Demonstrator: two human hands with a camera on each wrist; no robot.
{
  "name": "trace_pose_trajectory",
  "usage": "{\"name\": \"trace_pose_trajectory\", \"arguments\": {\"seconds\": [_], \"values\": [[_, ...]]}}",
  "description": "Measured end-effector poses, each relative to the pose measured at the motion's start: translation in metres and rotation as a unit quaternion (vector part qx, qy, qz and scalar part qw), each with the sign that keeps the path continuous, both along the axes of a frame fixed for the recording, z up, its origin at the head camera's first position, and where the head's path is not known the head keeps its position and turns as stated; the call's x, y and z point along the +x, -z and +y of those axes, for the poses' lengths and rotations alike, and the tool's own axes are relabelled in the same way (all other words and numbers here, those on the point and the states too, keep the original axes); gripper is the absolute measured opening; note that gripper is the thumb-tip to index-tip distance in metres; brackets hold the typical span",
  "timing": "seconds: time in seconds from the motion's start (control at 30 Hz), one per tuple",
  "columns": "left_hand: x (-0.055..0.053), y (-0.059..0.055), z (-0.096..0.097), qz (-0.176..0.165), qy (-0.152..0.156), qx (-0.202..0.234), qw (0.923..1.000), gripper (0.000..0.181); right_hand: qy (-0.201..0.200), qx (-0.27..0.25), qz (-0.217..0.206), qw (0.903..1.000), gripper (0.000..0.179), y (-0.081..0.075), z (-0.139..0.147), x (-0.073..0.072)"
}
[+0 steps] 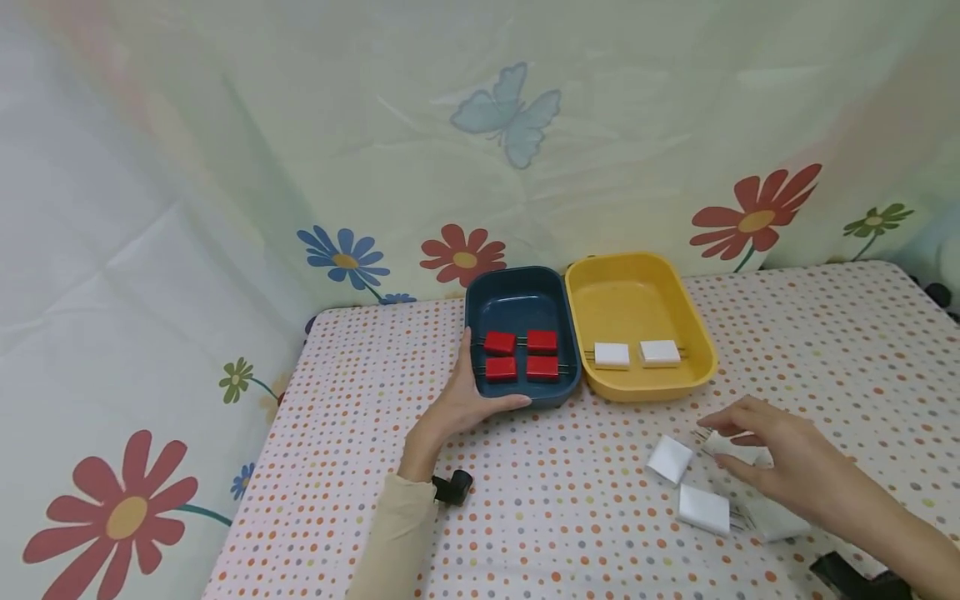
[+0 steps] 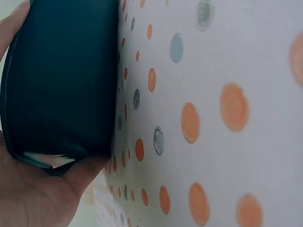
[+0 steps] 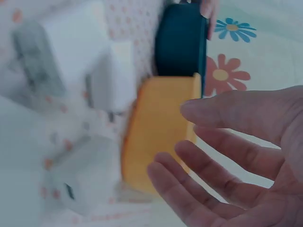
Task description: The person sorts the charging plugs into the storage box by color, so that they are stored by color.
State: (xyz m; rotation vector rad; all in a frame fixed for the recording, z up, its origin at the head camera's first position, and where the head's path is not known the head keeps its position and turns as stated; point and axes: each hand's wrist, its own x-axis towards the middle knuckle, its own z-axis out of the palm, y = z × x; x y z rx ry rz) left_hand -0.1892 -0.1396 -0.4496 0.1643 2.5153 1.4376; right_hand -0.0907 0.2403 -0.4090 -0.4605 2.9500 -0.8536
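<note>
My left hand point(image 1: 465, 400) holds the near left corner of a dark blue tray point(image 1: 517, 287), its thumb along the front wall. In the left wrist view the tray wall point(image 2: 61, 85) fills the space between thumb and fingers. Several red blocks point(image 1: 500, 369) with thin metal pins lie in that tray. My right hand point(image 1: 787, 454) hovers over a white block point(image 1: 738, 450) with thin pins, partly hidden by the fingers. In the right wrist view, thumb and fingers stand apart with nothing between them. Near it lie more white blocks point(image 1: 669, 459), blurred in the right wrist view.
Against the blue tray's right side stands a yellow tray point(image 1: 630, 283) holding two white blocks point(image 1: 611, 356). Both sit on a dotted tablecloth point(image 1: 570, 500), near the table's back edge. Behind hangs a flowered curtain point(image 1: 375, 150).
</note>
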Motion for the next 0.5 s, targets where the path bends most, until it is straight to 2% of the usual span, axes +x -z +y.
{"name": "trace_pose_trajectory", "arguments": {"seconds": [0.17, 0.3, 0.4, 0.5], "values": [[0.000, 0.002, -0.002, 0.005, -0.001, 0.003, 1.0000, 0.133, 0.001, -0.013, -0.040, 0.9991, 0.035, 0.014, -0.009, 0.003], [0.000, 0.003, -0.002, 0.007, 0.002, 0.008, 0.9999, 0.134, 0.005, -0.020, -0.068, 0.9975, 0.037, 0.021, -0.015, 0.001], [0.000, 0.002, -0.002, 0.008, 0.005, 0.012, 0.9999, 0.135, 0.003, -0.017, -0.072, 0.9972, 0.042, 0.025, -0.022, 0.001], [-0.001, 0.001, -0.002, 0.009, 0.006, 0.012, 0.9999, 0.134, -0.001, -0.017, -0.057, 0.9982, 0.045, 0.027, -0.028, 0.001]]}}
